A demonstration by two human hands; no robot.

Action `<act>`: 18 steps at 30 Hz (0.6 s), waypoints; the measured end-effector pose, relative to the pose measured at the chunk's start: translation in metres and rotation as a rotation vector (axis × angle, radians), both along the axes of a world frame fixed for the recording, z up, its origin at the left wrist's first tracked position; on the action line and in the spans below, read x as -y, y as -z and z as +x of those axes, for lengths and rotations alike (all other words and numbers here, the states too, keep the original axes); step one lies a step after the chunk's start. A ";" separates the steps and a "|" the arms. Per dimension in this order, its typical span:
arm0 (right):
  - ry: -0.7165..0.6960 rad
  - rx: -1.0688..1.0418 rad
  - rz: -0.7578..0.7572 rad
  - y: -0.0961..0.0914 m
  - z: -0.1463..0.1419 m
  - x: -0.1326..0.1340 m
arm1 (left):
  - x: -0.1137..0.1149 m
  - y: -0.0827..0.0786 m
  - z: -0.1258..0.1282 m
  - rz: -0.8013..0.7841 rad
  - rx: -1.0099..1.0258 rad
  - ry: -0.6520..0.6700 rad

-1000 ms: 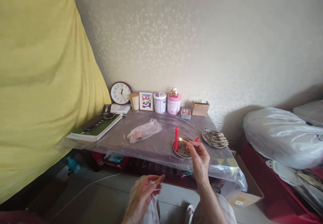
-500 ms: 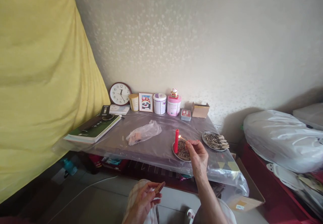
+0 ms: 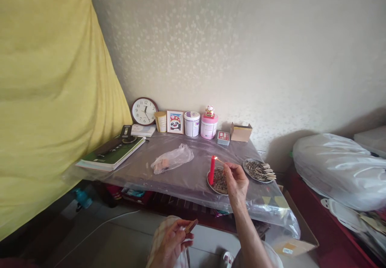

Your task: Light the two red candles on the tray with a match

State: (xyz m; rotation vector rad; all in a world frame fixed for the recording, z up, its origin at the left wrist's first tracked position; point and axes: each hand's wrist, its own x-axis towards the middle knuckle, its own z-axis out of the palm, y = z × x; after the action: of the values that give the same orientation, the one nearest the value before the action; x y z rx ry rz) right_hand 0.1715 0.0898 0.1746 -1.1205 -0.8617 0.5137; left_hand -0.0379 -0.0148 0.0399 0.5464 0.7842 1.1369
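A red candle (image 3: pixel 212 171) stands upright on a round metal plate (image 3: pixel 217 192) strewn with dark burnt bits. My right hand (image 3: pixel 237 181) pinches a burning match (image 3: pixel 221 161) just right of the candle, its flame at the candle's top. Whether the wick has caught cannot be made out. Low in front of the table, over my knee, my left hand (image 3: pixel 174 238) is closed on a small brown matchbox (image 3: pixel 191 225). To the right of my right hand lies a second plate (image 3: pixel 246 170) with burnt pieces and several pale matchsticks (image 3: pixel 267 172).
The table (image 3: pixel 132 175) wears a clear plastic cover. A crumpled plastic bag (image 3: pixel 173 159) lies mid-table, a green book (image 3: pixel 111 153) at left. Along the wall stand a clock (image 3: pixel 144 111), a panda picture (image 3: pixel 175 122), tubs (image 3: pixel 192 124) and an open carton (image 3: pixel 241 132).
My right hand has raised the burning match slightly, bringing its flame from beside the candle's upper part to its top. My left hand stays in place with the matchbox.
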 end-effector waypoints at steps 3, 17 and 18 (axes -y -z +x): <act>0.008 0.026 -0.001 0.000 0.001 -0.006 | -0.001 0.001 0.000 -0.007 0.009 0.009; 0.024 0.070 -0.012 0.001 0.002 -0.021 | -0.005 0.012 -0.004 -0.017 0.074 0.041; 0.024 0.070 -0.014 0.001 0.001 -0.021 | -0.005 0.013 -0.004 -0.014 0.081 0.044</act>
State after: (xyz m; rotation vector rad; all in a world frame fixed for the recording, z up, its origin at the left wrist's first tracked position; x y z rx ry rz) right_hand 0.1729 0.1111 0.1740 -1.1656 -0.9058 0.4634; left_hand -0.0421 -0.0096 0.0268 0.5003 0.7067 1.1048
